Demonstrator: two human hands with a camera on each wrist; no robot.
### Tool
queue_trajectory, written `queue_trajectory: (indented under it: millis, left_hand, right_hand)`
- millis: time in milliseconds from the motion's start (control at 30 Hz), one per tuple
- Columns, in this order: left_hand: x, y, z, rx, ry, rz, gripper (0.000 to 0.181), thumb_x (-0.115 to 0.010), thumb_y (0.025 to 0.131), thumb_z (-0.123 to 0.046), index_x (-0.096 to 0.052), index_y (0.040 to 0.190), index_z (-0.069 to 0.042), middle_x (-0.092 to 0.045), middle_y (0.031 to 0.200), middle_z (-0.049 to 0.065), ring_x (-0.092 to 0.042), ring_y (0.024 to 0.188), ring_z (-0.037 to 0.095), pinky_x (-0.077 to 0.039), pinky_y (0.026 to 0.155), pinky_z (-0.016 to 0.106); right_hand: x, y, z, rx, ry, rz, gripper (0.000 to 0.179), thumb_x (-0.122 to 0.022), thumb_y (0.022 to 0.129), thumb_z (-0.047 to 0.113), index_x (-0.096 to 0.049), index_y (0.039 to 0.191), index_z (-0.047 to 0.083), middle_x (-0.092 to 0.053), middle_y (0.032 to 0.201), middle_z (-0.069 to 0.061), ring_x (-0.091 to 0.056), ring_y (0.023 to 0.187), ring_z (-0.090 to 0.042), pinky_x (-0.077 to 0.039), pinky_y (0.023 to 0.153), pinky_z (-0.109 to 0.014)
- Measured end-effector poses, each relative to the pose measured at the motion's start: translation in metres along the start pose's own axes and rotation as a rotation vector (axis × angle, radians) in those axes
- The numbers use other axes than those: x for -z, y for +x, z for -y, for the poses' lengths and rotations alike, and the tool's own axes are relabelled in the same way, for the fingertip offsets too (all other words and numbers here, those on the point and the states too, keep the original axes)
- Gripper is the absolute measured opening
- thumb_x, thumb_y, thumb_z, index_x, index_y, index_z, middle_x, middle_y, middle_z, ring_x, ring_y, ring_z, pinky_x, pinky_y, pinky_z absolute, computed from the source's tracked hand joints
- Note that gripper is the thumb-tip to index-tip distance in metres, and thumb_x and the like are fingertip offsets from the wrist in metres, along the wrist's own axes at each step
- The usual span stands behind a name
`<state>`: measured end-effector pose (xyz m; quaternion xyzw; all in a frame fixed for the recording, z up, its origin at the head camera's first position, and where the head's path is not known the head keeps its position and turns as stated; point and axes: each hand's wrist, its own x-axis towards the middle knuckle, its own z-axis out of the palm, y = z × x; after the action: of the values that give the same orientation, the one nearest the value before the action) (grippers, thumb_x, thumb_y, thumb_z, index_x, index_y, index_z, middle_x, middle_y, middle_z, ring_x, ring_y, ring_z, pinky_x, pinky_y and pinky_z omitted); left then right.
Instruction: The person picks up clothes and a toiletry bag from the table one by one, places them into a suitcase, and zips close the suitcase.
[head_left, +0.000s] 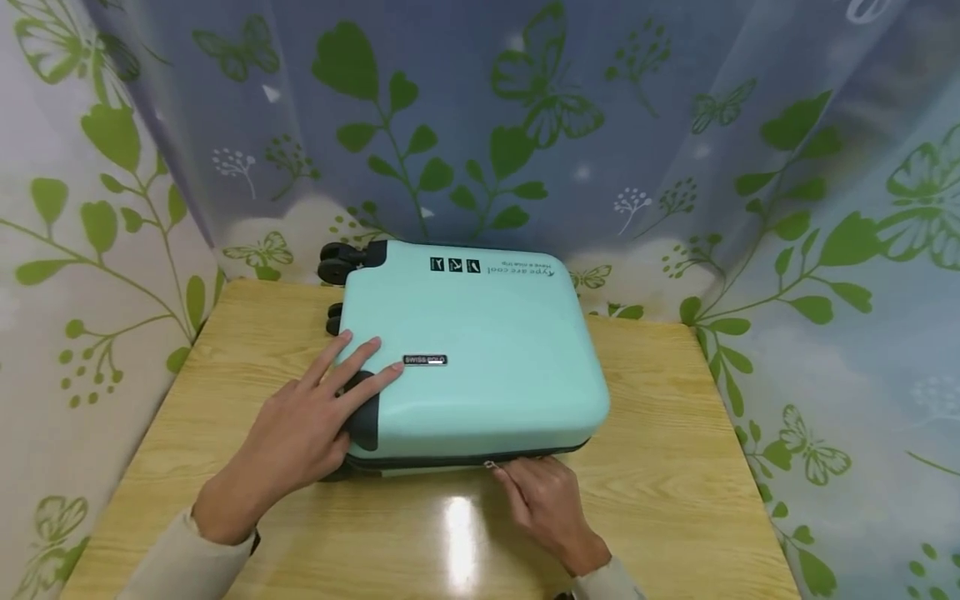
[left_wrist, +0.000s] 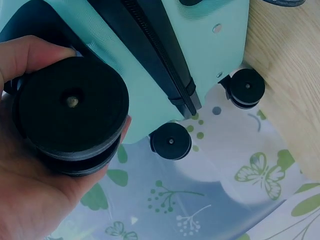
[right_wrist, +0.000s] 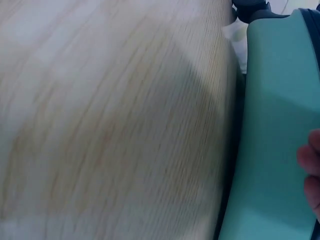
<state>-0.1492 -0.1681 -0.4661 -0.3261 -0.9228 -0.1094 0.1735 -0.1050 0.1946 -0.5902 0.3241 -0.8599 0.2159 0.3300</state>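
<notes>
A mint-green hard-shell suitcase (head_left: 487,325) lies flat on the wooden table, its wheels toward the left. My left hand (head_left: 296,429) rests on its near left corner, fingers spread straight over the black corner guard (head_left: 365,423) and beside the name badge (head_left: 425,360). In the left wrist view, a black wheel (left_wrist: 72,107) stands in front of that palm. At the near side, my right hand (head_left: 543,504) pinches the small metal zipper pull (head_left: 490,464) on the dark zipper seam. Only the fingertips (right_wrist: 311,160) of this hand show in the right wrist view, against the green shell.
The wooden table (head_left: 675,500) extends around the suitcase. Behind it and at both sides hangs a curtain (head_left: 465,108) printed with leaves and butterflies. More black wheels (head_left: 341,262) stick out past the suitcase's left end.
</notes>
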Motion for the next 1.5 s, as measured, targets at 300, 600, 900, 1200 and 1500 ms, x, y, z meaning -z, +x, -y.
queue_trajectory:
  millis: [300, 600, 900, 1200, 1500]
  left_hand:
    - [0.001, 0.005, -0.001, -0.002, -0.023, 0.015, 0.101, -0.07, 0.078, 0.011, -0.047, 0.167, -0.031, -0.039, 0.176, 0.008, -0.034, 0.163, 0.041, -0.02, 0.047, 0.02]
    - [0.005, 0.002, -0.004, 0.018, 0.009, 0.021, 0.101, -0.073, 0.076, 0.007, -0.047, 0.167, -0.028, -0.039, 0.175, 0.01, -0.035, 0.162, 0.042, -0.023, 0.046, 0.021]
    - [0.002, 0.001, -0.002, -0.004, -0.011, -0.001, 0.101, -0.071, 0.076, 0.007, -0.048, 0.167, -0.029, -0.04, 0.175, 0.01, -0.035, 0.161, 0.043, -0.021, 0.046, 0.021]
    - [0.005, 0.002, 0.0, 0.01, -0.036, 0.027, 0.1, -0.074, 0.079, 0.005, -0.044, 0.168, -0.03, -0.036, 0.177, 0.009, -0.031, 0.164, 0.041, -0.022, 0.047, 0.021]
    - [0.008, 0.002, 0.0, 0.053, -0.031, 0.076, 0.1, -0.074, 0.081, 0.005, -0.042, 0.17, -0.03, -0.032, 0.179, 0.009, -0.028, 0.165, 0.04, -0.024, 0.046, 0.022]
  right_hand:
    - [0.002, -0.004, 0.001, -0.065, 0.011, -0.027, 0.048, -0.055, 0.115, 0.032, -0.049, 0.069, 0.023, -0.045, 0.06, 0.012, -0.043, 0.052, -0.003, -0.044, 0.056, -0.026]
    - [-0.004, 0.01, 0.016, 0.017, -0.038, -0.049, 0.049, -0.049, 0.114, 0.022, -0.043, 0.065, 0.022, -0.032, 0.052, 0.013, -0.021, 0.052, 0.004, -0.022, 0.05, -0.014]
    - [-0.014, 0.001, 0.009, -0.014, -0.068, -0.135, 0.047, -0.054, 0.112, 0.022, -0.048, 0.065, 0.021, -0.039, 0.054, 0.012, -0.036, 0.045, -0.003, -0.03, 0.045, -0.018]
    - [-0.009, 0.001, 0.009, -0.143, 0.062, 0.0, 0.048, -0.053, 0.115, 0.027, -0.048, 0.068, 0.021, -0.039, 0.056, 0.011, -0.031, 0.052, 0.005, -0.024, 0.051, -0.01]
    - [-0.013, 0.014, 0.026, -0.278, -0.001, 0.1, 0.033, -0.067, 0.095, 0.008, -0.051, 0.069, 0.02, -0.042, 0.054, 0.01, -0.028, 0.051, 0.006, -0.021, 0.047, -0.01]
